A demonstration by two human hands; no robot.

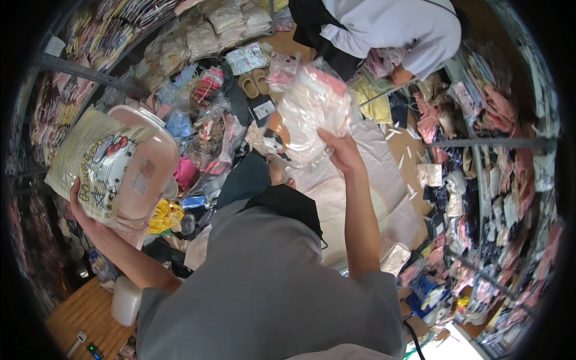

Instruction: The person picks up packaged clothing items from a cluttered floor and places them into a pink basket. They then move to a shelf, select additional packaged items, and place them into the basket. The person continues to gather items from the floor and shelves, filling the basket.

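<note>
Head view shows two hands holding bags. The left hand (pixel 83 210) has its fingers on the low edge of a yellow bag (pixel 99 159) with a cat drawn on it. That bag is in front of a pink tub (pixel 163 150); I cannot tell if the hand holds the tub too. The right hand (pixel 346 155) has its fingers closed on the right edge of a clear bag (pixel 312 111), up over a pink sheet (pixel 360 207). Brown shoes (pixel 255 84) sit beyond, near a person (pixel 387 24) in white.
</note>
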